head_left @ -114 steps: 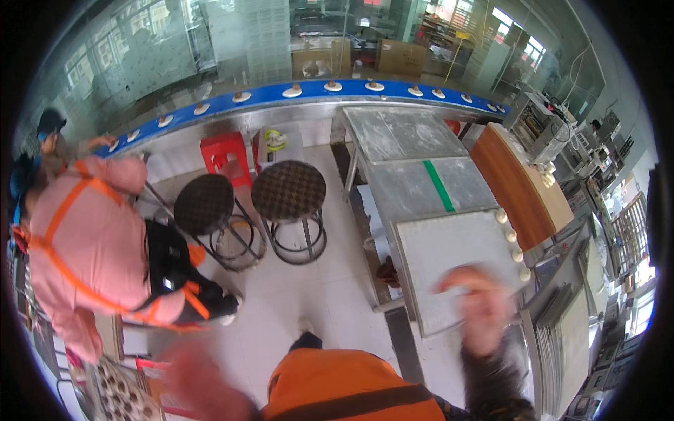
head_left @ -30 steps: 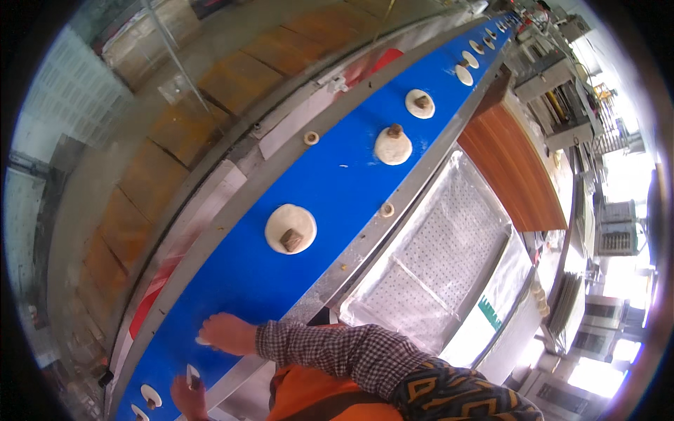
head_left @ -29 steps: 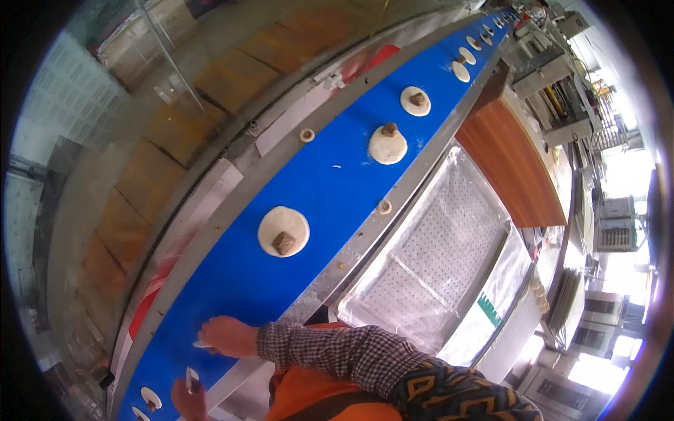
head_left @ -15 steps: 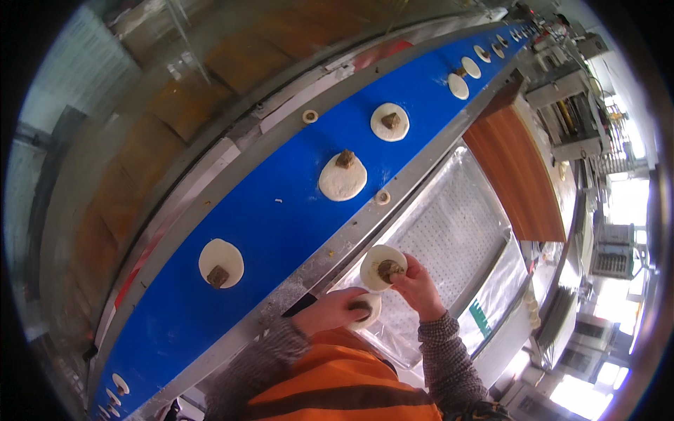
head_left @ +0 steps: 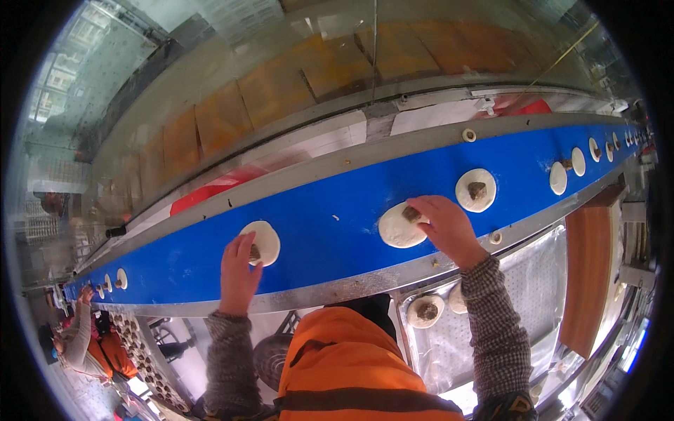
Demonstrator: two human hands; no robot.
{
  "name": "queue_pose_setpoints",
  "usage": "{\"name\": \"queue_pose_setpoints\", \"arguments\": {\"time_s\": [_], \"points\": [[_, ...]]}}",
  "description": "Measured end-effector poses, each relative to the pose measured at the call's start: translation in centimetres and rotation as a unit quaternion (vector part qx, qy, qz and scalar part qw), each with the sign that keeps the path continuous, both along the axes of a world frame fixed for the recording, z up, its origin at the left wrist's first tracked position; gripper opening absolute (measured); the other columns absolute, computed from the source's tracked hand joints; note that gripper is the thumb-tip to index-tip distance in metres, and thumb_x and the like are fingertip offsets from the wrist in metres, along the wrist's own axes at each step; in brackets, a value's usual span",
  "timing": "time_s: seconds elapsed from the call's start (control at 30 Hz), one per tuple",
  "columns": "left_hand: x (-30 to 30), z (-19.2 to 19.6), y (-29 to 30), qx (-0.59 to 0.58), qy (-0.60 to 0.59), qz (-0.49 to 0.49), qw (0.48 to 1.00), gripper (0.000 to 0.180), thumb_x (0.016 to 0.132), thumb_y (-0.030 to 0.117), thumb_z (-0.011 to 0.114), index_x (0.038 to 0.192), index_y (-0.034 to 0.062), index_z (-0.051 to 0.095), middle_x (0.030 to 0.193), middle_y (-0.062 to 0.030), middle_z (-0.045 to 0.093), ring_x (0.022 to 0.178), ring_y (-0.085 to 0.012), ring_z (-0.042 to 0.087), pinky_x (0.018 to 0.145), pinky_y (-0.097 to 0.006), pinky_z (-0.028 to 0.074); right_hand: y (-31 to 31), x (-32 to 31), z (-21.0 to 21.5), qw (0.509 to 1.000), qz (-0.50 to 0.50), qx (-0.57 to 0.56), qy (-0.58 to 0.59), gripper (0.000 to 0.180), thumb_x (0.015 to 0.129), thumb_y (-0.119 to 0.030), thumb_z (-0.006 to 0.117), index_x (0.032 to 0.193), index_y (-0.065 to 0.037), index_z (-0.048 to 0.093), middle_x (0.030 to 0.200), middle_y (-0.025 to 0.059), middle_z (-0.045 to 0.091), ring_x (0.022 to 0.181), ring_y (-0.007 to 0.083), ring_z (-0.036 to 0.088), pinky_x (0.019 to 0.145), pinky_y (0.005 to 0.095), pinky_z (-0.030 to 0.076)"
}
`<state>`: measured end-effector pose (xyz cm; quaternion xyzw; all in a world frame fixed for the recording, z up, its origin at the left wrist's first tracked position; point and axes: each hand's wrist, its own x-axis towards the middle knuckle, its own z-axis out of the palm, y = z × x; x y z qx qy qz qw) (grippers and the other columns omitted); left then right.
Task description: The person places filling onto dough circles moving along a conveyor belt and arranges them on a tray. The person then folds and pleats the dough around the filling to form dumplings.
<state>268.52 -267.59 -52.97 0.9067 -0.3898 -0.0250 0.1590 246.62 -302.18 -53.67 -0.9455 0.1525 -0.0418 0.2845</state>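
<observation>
Wide downward head-height view over hands [head_left: 240, 274]

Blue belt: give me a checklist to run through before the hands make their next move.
1. Left hand at a disc: ok, over the left disc.
2. Right hand at a disc: ok, over the right disc.
3. Hands clear of both discs: not ok.
4. Firm grip on either brown lump: cannot tell.
5. Co-worker's hand away from these discs: ok, far left along the blue belt.
</observation>
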Motion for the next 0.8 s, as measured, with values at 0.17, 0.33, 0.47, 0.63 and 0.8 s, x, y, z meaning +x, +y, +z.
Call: {"name": "queue_pose_setpoints", "arguments": {"time_s": [0.17, 0.33, 0.47, 0.63, 0.8], "points": [[4.6, -1.1, 5.6, -0.010, 0.126, 0.025, 0.992, 0.031, 0.077, 0.000, 0.069, 0.106, 0.0028, 0.059, 0.104, -0.0124, 0.062, 0.088, -0.0277, 0.063, 0.078, -0.034, 0.052, 3.9, 4.3, -0.5, 0.999, 0.009, 0.026, -0.031, 0.026, 0.077, -0.017, 0.071, 0.099, -0.005, 0.062, 0.102, 0.0122, 0.065, 0.093, 0.0308, 0.062, 0.080, 0.0391, 0.051], [7.7, -0.9, 10.4, -0.251, 0.432, 0.221, 0.837, 0.027, 0.078, 0.000, 0.068, 0.104, 0.0019, 0.059, 0.097, -0.0076, 0.063, 0.082, -0.0221, 0.063, 0.075, -0.032, 0.051, 8.8, 7.2, 0.9, 0.971, -0.008, 0.212, 0.108, 0.040, 0.075, -0.023, 0.074, 0.109, -0.003, 0.063, 0.094, 0.0135, 0.068, 0.086, 0.0304, 0.065, 0.074, 0.0394, 0.053], [11.1, -5.0, 15.3, -0.049, 0.130, 0.114, 0.984, 0.052, 0.082, 0.008, 0.068, 0.129, 0.0004, 0.049, 0.127, -0.0121, 0.056, 0.118, -0.0245, 0.053, 0.099, -0.038, 0.044, 11.8, 10.1, 0.3, 0.999, -0.016, -0.042, 0.004, 0.048, 0.072, -0.027, 0.076, 0.112, -0.004, 0.063, 0.112, 0.0142, 0.064, 0.106, 0.0304, 0.059, 0.088, 0.0415, 0.049], [18.0, -7.4, 22.7, -0.091, 0.357, 0.221, 0.903, 0.061, 0.082, 0.013, 0.071, 0.135, -0.0011, 0.045, 0.125, -0.0148, 0.055, 0.115, -0.0220, 0.054, 0.096, -0.034, 0.046, 16.8, 13.8, -1.9, 0.992, 0.038, -0.042, 0.109, 0.025, 0.067, -0.034, 0.070, 0.074, -0.010, 0.070, 0.082, 0.0051, 0.062, 0.086, 0.0223, 0.057, 0.069, 0.0378, 0.041], [25.1, -7.1, 29.0, 0.249, 0.168, 0.130, 0.945, 0.045, 0.072, 0.023, 0.079, 0.098, -0.0024, 0.051, 0.091, -0.0140, 0.054, 0.091, -0.0262, 0.059, 0.075, -0.040, 0.047, 21.1, 13.1, -1.7, 0.957, 0.179, 0.229, 0.027, 0.019, 0.071, -0.019, 0.074, 0.080, -0.003, 0.068, 0.093, 0.0142, 0.059, 0.088, 0.0263, 0.059, 0.069, 0.0416, 0.045]]}}
